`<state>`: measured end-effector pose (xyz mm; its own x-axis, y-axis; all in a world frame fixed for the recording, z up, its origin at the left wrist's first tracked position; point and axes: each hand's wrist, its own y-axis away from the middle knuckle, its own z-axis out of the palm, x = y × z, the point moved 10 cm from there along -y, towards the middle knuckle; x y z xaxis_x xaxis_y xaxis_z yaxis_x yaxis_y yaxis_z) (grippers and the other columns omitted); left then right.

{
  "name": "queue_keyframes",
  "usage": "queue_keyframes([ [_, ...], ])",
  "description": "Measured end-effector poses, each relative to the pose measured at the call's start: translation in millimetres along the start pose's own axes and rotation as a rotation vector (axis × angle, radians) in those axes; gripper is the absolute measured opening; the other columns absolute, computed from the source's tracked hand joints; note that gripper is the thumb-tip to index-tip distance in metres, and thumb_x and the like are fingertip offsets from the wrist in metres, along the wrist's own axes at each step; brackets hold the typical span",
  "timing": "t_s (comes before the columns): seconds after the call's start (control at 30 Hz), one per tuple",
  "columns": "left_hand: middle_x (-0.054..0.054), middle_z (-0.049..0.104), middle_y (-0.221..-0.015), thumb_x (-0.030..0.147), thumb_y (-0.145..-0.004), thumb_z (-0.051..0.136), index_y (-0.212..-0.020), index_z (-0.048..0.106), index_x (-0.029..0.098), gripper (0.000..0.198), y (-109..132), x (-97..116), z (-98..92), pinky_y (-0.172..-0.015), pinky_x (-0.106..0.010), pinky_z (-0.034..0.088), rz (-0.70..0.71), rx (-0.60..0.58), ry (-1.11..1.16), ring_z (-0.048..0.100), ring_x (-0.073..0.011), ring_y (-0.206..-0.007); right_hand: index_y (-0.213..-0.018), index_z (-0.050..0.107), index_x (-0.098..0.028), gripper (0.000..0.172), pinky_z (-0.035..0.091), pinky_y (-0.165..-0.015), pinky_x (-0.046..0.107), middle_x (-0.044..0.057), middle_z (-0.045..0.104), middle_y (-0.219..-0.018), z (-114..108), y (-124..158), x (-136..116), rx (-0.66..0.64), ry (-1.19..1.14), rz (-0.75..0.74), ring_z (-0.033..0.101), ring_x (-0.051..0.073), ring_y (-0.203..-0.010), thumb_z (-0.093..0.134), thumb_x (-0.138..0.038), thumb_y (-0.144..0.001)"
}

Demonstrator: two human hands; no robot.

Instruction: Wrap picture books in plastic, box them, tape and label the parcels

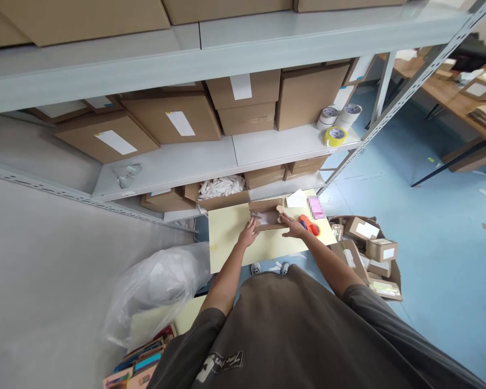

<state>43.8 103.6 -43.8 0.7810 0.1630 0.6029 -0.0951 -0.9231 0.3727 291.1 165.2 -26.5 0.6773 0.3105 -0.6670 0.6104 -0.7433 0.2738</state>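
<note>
A small open cardboard box lies on a pale yellow table in front of me. My left hand rests against the box's left end, fingers curled on its edge. At the right end, my right hand grips the box's front corner. Inside the box lies something wrapped in clear film, too small to name. An orange tape dispenser lies just right of my right hand. A white slip and a pink card lie behind it on the table.
Grey metal shelves behind the table hold cardboard boxes and tape rolls. A carton of small parcels stands on the blue floor at the right. A clear plastic bag sits at the left, and colourful books lie below it.
</note>
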Motion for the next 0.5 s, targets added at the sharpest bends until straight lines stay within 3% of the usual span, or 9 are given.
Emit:
queue_keyframes([
  [0.17,-0.008,0.037,-0.176,0.049,-0.103,0.062,-0.158,0.057,0.026,0.060,15.6,-9.9,-5.8,-0.128,-0.038,0.036,0.011,0.110,0.066,0.033,-0.0273,-0.163,-0.174,0.025,-0.023,0.102,0.043,-0.122,0.053,0.014,0.038,-0.174,-2.2,0.3,-10.4,0.104,0.153,-0.001,0.040,0.036,-0.157,0.073,-0.023,-0.085],
  [0.27,-0.007,0.050,-0.168,0.046,-0.103,0.063,-0.146,0.068,0.026,0.048,18.8,-10.7,-16.8,-0.128,-0.038,0.038,0.001,0.195,0.097,0.040,-0.0253,-0.159,-0.169,0.039,-0.022,0.086,0.047,-0.118,0.054,0.015,0.039,-0.173,0.4,-3.8,-18.1,0.137,0.173,0.018,0.042,0.037,-0.154,0.069,-0.022,-0.088],
  [0.4,-0.011,0.065,-0.153,0.042,-0.103,0.063,-0.139,0.073,0.024,0.042,15.4,-5.3,-32.3,-0.122,-0.039,0.045,-0.037,0.292,0.106,0.057,-0.0261,-0.146,-0.147,0.066,-0.027,0.055,0.054,-0.110,0.048,0.013,0.051,-0.164,-9.3,-10.7,-21.6,0.217,0.046,0.068,0.060,0.033,-0.137,0.069,-0.026,-0.092],
  [0.5,-0.014,0.070,-0.143,0.039,-0.100,0.067,-0.149,0.065,0.022,0.052,13.5,-6.9,-46.9,-0.117,-0.042,0.049,-0.149,0.381,0.052,0.062,-0.0295,-0.138,-0.148,0.062,-0.024,0.056,0.056,-0.103,0.042,0.015,0.060,-0.154,-21.0,-18.6,-16.3,0.264,-0.007,0.159,0.064,0.030,-0.128,0.069,-0.028,-0.093],
])
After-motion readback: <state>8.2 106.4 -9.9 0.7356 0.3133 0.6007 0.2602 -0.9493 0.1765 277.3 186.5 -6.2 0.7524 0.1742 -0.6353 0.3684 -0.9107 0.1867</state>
